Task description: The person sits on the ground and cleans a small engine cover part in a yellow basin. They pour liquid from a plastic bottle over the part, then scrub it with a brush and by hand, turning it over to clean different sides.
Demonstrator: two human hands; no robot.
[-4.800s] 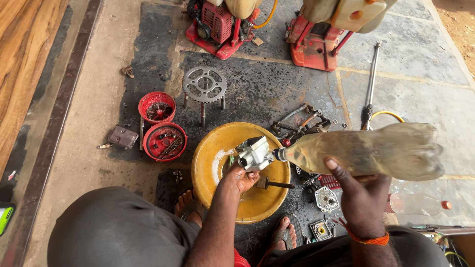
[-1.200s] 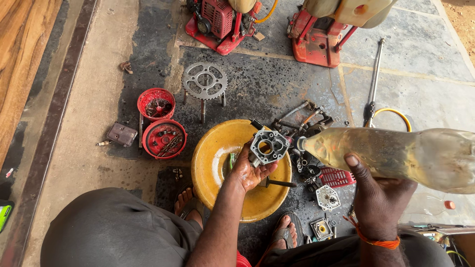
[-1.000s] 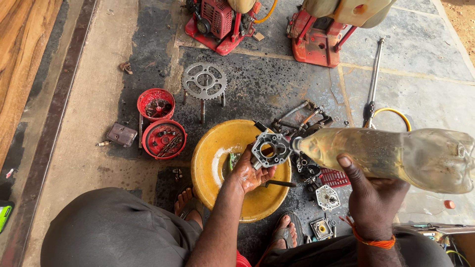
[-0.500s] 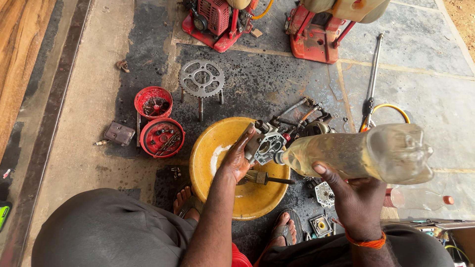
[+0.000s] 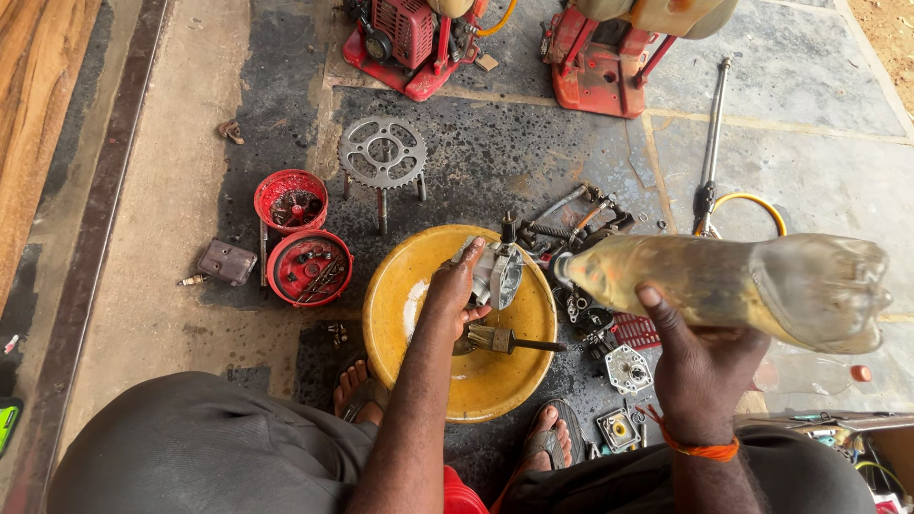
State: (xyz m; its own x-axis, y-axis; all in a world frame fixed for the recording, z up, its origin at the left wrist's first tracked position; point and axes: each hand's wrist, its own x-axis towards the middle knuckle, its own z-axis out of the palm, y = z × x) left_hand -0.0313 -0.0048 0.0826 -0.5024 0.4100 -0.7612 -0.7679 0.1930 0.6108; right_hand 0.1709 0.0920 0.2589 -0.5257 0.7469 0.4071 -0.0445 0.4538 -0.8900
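the right hand [image 5: 700,357] is seen nearest the camera, its grip wrapped around a clear plastic bottle [image 5: 724,286] of yellowish liquid, held on its side with the neck towards a small metal engine part [image 5: 497,271]. the part is held in the closed grip of the left hand [image 5: 455,290], over the yellow basin [image 5: 428,276] on the floor. a brush [image 5: 505,340] is laid inside the basin, just below the part. the step in hand is judged to be rinsing: liquid is being directed from the bottle onto the part, with the basin placed to catch it. for the next move, the part would need to be turned in the hand and the bottle neck kept close above it. beside the basin, loose metal parts [image 5: 624,366] are spread on the floor. further off, two red cups [image 5: 300,243] and a sprocket [image 5: 383,152] are set out, with red machines [image 5: 409,38] beyond.
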